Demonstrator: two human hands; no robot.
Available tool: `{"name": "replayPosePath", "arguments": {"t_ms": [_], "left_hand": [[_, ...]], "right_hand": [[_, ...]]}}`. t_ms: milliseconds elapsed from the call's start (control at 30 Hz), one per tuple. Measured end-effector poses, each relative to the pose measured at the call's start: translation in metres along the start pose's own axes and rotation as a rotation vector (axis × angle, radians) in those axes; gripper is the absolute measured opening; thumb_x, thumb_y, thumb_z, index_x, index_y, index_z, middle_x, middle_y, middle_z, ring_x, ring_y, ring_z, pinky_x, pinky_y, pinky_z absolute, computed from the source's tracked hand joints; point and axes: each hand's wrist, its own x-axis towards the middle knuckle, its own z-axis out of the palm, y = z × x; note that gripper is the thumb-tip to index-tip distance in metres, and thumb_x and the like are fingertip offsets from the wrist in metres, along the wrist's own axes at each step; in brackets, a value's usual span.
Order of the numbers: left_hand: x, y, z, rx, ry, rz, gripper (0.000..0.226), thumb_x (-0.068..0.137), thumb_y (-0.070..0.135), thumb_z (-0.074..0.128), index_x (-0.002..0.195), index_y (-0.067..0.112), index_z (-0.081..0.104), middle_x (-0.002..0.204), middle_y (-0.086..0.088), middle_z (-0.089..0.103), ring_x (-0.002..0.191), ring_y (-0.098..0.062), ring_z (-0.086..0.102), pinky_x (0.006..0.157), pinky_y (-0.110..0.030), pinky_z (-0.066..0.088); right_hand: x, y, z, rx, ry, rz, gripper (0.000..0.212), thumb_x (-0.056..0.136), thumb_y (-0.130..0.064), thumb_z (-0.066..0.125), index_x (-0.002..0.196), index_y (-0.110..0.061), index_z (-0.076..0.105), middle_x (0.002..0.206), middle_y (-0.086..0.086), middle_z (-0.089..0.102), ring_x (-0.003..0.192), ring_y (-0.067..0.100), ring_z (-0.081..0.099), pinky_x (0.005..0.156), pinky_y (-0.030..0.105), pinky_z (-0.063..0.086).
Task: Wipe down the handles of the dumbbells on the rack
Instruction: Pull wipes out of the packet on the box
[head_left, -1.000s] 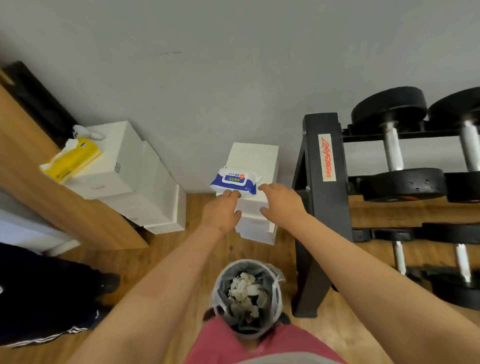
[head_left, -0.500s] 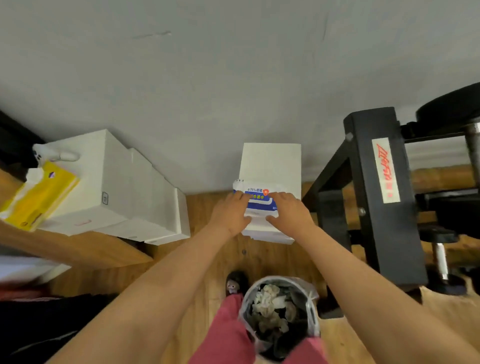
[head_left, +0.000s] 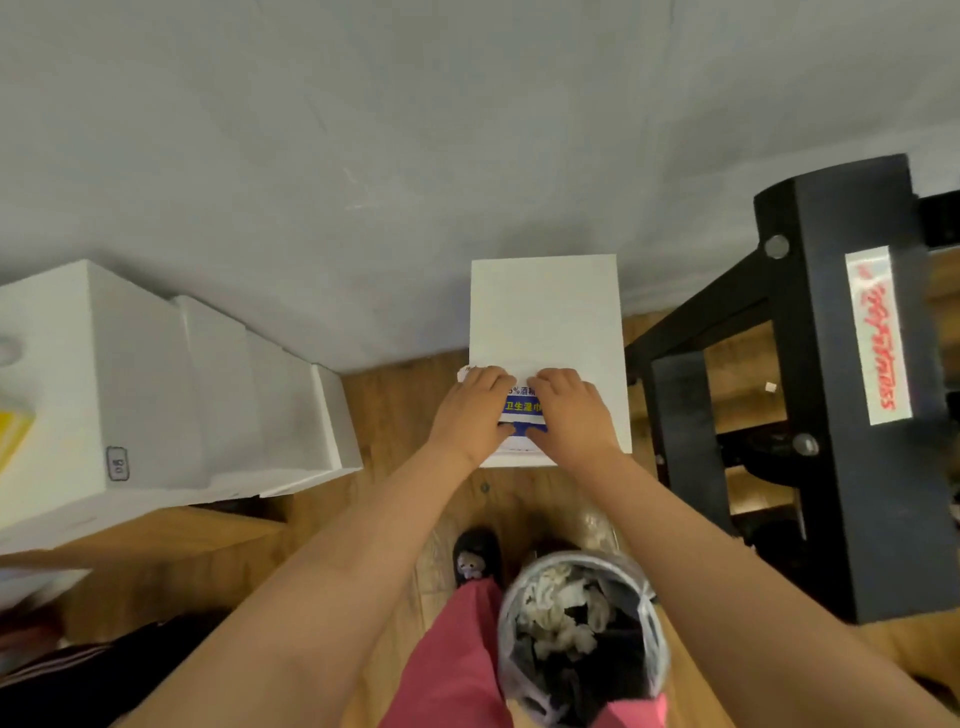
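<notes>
A blue and white wet wipe pack (head_left: 522, 407) lies on the near end of a white box (head_left: 545, 312) that stands against the wall. My left hand (head_left: 470, 415) grips the pack's left side and my right hand (head_left: 569, 415) grips its right side, fingers over the top and thumbs at the near edge. The hands cover most of the pack. The black end frame of the dumbbell rack (head_left: 831, 364), with a white and red label, stands to the right. No dumbbell handle shows in view.
A bin lined with a plastic bag (head_left: 582, 634) holds crumpled wipes and stands by my legs. Stacked white boxes (head_left: 156, 389) sit on a wooden shelf at the left, with a yellow tissue pack (head_left: 10, 431) at the left edge. The floor is wood.
My view has moved closer and left, so the dumbbells have left the frame. The wipe pack has been lowered onto the box, and both hands have closed in over it.
</notes>
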Motion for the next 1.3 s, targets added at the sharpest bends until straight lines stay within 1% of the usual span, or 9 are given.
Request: {"name": "replayPosePath", "arguments": {"t_ms": [367,567,700,767,833,933,1033,1167,1300], "left_hand": [[0.007,-0.009,0.013,-0.187,0.057,-0.084,0.062,0.088,0.027,0.072,0.142,0.015,0.043,0.143,-0.003,0.044,0.13,-0.016,0.039,0.11,-0.028,0.037],[0.008,-0.01,0.016,-0.227,0.077,-0.101,0.059,0.087,0.027,0.072,0.139,0.015,0.046,0.141,-0.002,0.046,0.129,-0.016,0.04,0.109,-0.027,0.037],[0.008,-0.009,0.016,-0.234,0.085,-0.109,0.061,0.086,0.026,0.074,0.139,0.018,0.046,0.142,0.0,0.046,0.13,-0.016,0.04,0.109,-0.027,0.036],[0.007,-0.007,0.016,-0.249,0.098,-0.119,0.066,0.085,0.025,0.075,0.142,0.019,0.042,0.146,0.0,0.043,0.133,-0.018,0.039,0.11,-0.028,0.035],[0.005,-0.005,0.015,-0.269,0.105,-0.13,0.079,0.084,0.025,0.075,0.149,0.023,0.03,0.153,-0.001,0.035,0.139,-0.02,0.034,0.112,-0.031,0.034],[-0.002,-0.004,0.014,-0.235,0.138,-0.135,0.095,0.083,0.031,0.076,0.155,0.03,0.013,0.16,-0.001,0.019,0.144,-0.022,0.027,0.112,-0.035,0.036],[-0.009,-0.005,0.015,-0.121,0.187,-0.085,0.091,0.086,0.043,0.071,0.155,0.029,0.014,0.162,-0.001,0.013,0.147,-0.023,0.022,0.115,-0.035,0.03],[-0.012,-0.008,0.011,-0.091,0.217,-0.055,0.077,0.093,0.05,0.054,0.155,0.023,0.017,0.162,-0.001,0.017,0.147,-0.021,0.022,0.117,-0.03,0.022],[-0.006,-0.012,0.009,-0.038,0.117,-0.051,0.075,0.097,0.051,0.044,0.156,0.022,0.008,0.164,0.004,0.009,0.15,-0.017,0.012,0.119,-0.029,0.014]], "right_hand": [[0.006,0.017,0.013,0.097,0.083,-0.037,0.055,0.088,-0.038,0.068,0.134,-0.013,0.054,0.134,0.006,0.055,0.124,0.025,0.047,0.105,0.033,0.036],[0.008,0.02,0.016,0.12,0.077,-0.028,0.051,0.089,-0.04,0.066,0.135,-0.017,0.057,0.136,0.005,0.055,0.126,0.024,0.046,0.106,0.035,0.037],[0.015,0.017,0.011,0.207,0.132,0.035,0.038,0.094,-0.039,0.058,0.126,-0.02,0.065,0.13,0.002,0.062,0.119,0.021,0.053,0.104,0.033,0.042],[0.021,0.017,0.005,0.262,0.132,0.091,0.036,0.095,-0.042,0.056,0.122,-0.022,0.067,0.128,0.0,0.064,0.115,0.019,0.056,0.101,0.032,0.044],[0.024,0.018,0.0,0.304,0.104,0.139,0.038,0.094,-0.044,0.056,0.124,-0.023,0.066,0.131,-0.001,0.061,0.116,0.019,0.056,0.101,0.03,0.044],[0.027,0.02,-0.007,0.409,0.192,0.212,0.037,0.093,-0.041,0.059,0.123,-0.021,0.064,0.133,0.001,0.058,0.115,0.02,0.056,0.101,0.033,0.048],[0.03,0.018,-0.014,0.449,0.319,0.263,0.03,0.094,-0.032,0.061,0.12,-0.019,0.063,0.125,0.004,0.059,0.104,0.019,0.059,0.092,0.029,0.052],[0.035,0.013,-0.016,0.579,0.364,0.293,0.029,0.094,-0.018,0.062,0.123,-0.017,0.057,0.116,0.005,0.062,0.089,0.012,0.058,0.079,0.016,0.048],[0.03,0.012,-0.013,0.709,0.342,0.295,0.032,0.093,-0.012,0.063,0.123,-0.015,0.054,0.121,0.005,0.061,0.103,0.018,0.061,0.093,0.026,0.052]]}}
